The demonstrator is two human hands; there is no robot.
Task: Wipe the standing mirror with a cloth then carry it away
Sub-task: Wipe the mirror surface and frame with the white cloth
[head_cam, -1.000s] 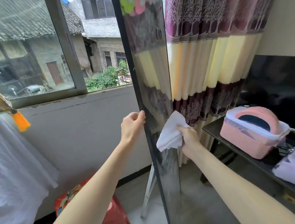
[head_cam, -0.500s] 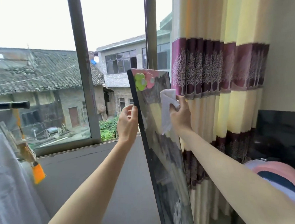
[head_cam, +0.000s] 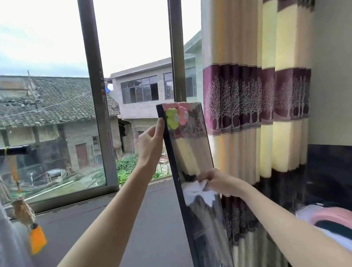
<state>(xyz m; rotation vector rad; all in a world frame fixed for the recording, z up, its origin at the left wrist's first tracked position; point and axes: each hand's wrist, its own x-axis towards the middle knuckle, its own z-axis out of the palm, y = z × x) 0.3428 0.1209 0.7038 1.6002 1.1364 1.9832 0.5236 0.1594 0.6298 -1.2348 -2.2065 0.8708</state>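
Wiping in progress, carry not begun, I'd judge.

Mirror (head_cam: 190,153) stands by the window, long axis near upright w/ top leaning left, glass facing right toward the curtain (head_cam: 256,109). My right hand (head_cam: 219,182) presses the cloth (head_cam: 198,193) to mid-glass; left hand (head_cam: 151,142) is curled on the frame's left edge near the top, steadying. Lower glass looks streaky.
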